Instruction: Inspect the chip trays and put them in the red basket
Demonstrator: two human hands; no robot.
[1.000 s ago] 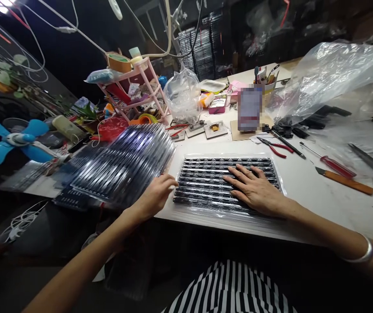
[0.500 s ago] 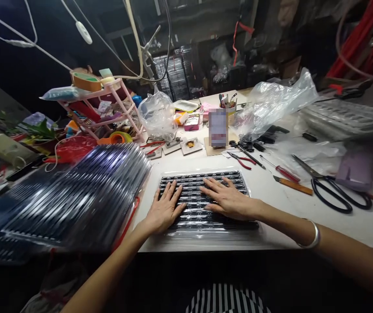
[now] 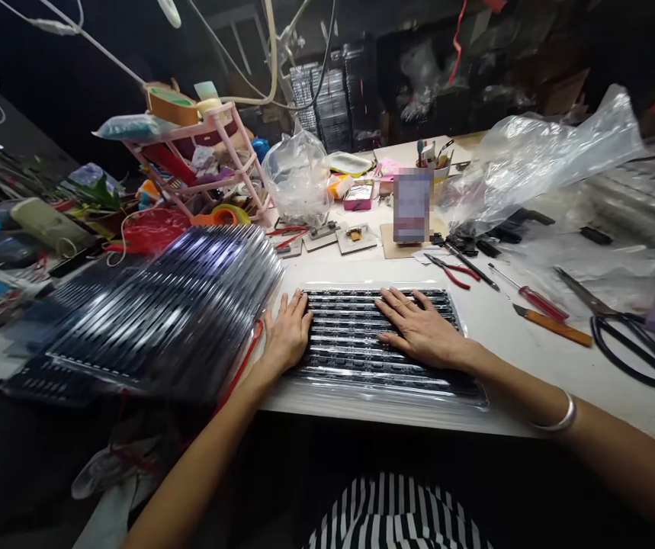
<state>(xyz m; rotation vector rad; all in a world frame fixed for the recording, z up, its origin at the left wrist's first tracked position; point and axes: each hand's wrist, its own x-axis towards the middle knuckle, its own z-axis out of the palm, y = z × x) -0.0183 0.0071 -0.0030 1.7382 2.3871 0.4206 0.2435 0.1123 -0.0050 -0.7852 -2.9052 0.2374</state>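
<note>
A clear plastic tray [image 3: 343,352] with rows of small black parts lies flat in front of me near the table's edge. My left hand [image 3: 287,334] rests along the tray's left side, fingers stretched out and fingertips at its upper left corner. Flat on the right part of the tray lies my right hand [image 3: 422,329], its fingers spread over the rows. Neither hand grips anything. Close to my left hand is a slanted stack of similar trays [image 3: 172,305] with dark rows, and a red strip [image 3: 241,366] shows at its right edge.
Right of the tray lie red-handled pliers [image 3: 454,271], a screwdriver [image 3: 541,301], an orange-handled knife [image 3: 556,326] and large scissors [image 3: 630,335]. Behind stand a blurred-out phone-like rectangle [image 3: 412,206], a plastic bag [image 3: 298,175] and a pink rack [image 3: 229,152]. Clear plastic sheeting [image 3: 538,168] covers the back right.
My left hand has slid left, off the middle rows to the tray's left edge. My right hand stays spread on the tray. The camera view has turned left and slightly down.
</note>
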